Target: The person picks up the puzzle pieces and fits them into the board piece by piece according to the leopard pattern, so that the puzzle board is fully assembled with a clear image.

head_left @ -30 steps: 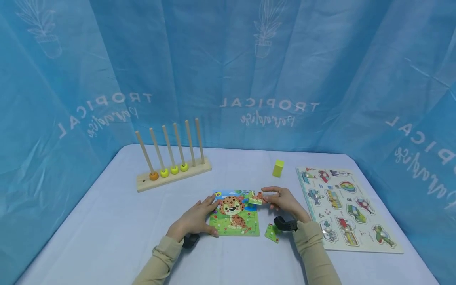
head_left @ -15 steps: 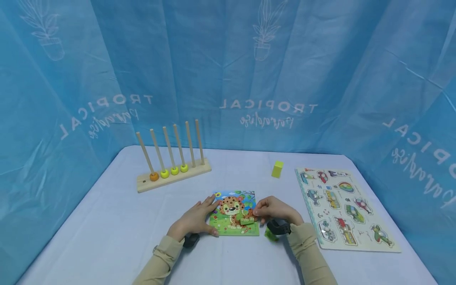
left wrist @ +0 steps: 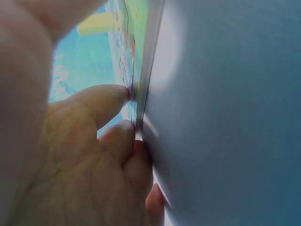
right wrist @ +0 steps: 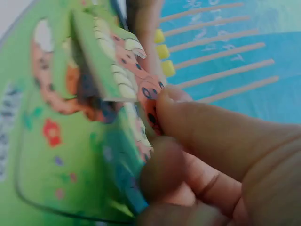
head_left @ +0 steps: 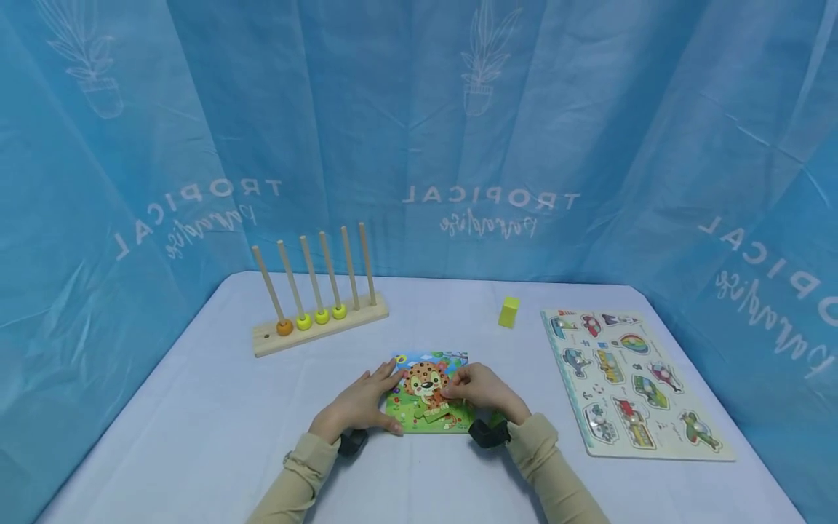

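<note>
A leopard jigsaw puzzle (head_left: 409, 421) lies on the white table in front of the person. The left hand (head_left: 358, 406) rests at its left side, fingers spread over the edge; in the left wrist view fingertips touch the board edge (left wrist: 146, 66). Thumb and fingers of the right hand (head_left: 486, 389) pinch a puzzle piece (right wrist: 129, 70) with a spotted orange body and green ground. This piece is tilted above the puzzle's lower middle. Part of the picture beneath it is hidden. A green loose piece (head_left: 497, 418) is mostly covered by the right wrist.
A wooden peg stand (head_left: 321, 327) with orange and yellow beads stands at the back left. Behind the puzzle is a yellow-green block (head_left: 508, 311). On the right lies a vehicle peg puzzle (head_left: 628, 386). A blue curtain (head_left: 419, 131) hangs behind the table.
The right hand has carried the pinched puzzle piece left and toward the person, from the puzzle's upper right corner to above its lower middle. The left hand has stayed in place.
</note>
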